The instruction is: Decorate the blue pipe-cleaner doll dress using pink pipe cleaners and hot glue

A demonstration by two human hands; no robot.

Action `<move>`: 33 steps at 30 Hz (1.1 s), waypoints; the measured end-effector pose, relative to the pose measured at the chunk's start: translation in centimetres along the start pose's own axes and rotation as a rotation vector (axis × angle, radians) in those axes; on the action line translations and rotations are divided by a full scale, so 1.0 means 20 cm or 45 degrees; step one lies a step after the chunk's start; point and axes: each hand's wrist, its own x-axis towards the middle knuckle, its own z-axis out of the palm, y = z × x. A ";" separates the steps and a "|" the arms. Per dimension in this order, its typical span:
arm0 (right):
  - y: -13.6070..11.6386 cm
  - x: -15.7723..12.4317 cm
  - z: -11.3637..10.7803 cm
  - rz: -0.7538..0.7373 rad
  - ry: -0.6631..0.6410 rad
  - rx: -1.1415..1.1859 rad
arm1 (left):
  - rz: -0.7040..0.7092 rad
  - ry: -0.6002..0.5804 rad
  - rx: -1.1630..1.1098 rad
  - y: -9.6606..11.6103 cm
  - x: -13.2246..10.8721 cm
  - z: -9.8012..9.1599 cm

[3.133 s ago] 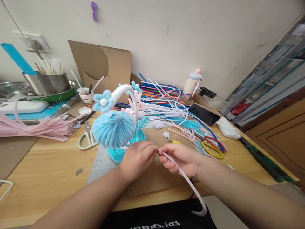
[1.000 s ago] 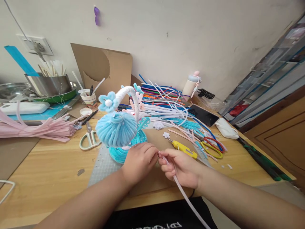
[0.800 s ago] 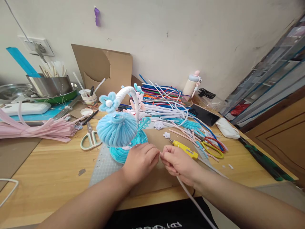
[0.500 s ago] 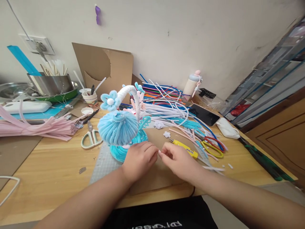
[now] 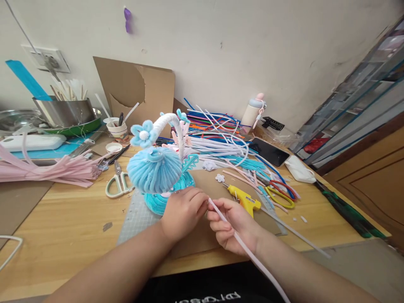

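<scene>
A pale pink-white pipe cleaner [image 5: 252, 254] runs from between my fingertips down across my right palm toward the bottom edge. My left hand [image 5: 186, 210] is closed on its upper end, the fingertips partly hidden. Fingers of my right hand [image 5: 232, 223] are curled round the strip just beside the left fingertips. Behind my left hand stands a blue pipe-cleaner lamp shape [image 5: 154, 170] with a white curved stem and a turquoise base. The yellow glue gun [image 5: 244, 198] lies behind my right hand, near a small white flower [image 5: 220, 178].
White-handled scissors [image 5: 118, 185] lie left of the lamp shape, past them a pink bundle [image 5: 57, 170]. Coloured pipe cleaners [image 5: 214, 145], a black phone [image 5: 269, 151] and yellow-red-handled scissors [image 5: 280, 198] lie behind and right. Cardboard [image 5: 195, 240] is under my hands.
My right hand has turned palm up and its fingers have opened out somewhat; the long pale strip now shows across it. The glue gun's handle is more exposed.
</scene>
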 end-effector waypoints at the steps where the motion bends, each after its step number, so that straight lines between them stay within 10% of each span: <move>1: 0.01 0.00 0.00 -0.013 -0.024 0.024 | 0.003 -0.005 0.001 0.00 0.00 0.00; 10: 0.03 0.01 0.01 -0.299 0.076 -0.287 | 0.031 -0.018 0.042 0.00 -0.01 0.01; 21: -0.02 -0.04 0.03 -1.419 0.795 -2.664 | 0.069 -0.044 0.145 0.00 0.00 0.00; 33: -0.12 -0.09 0.03 -1.670 0.284 -3.773 | 0.007 -0.097 0.042 -0.01 0.00 0.01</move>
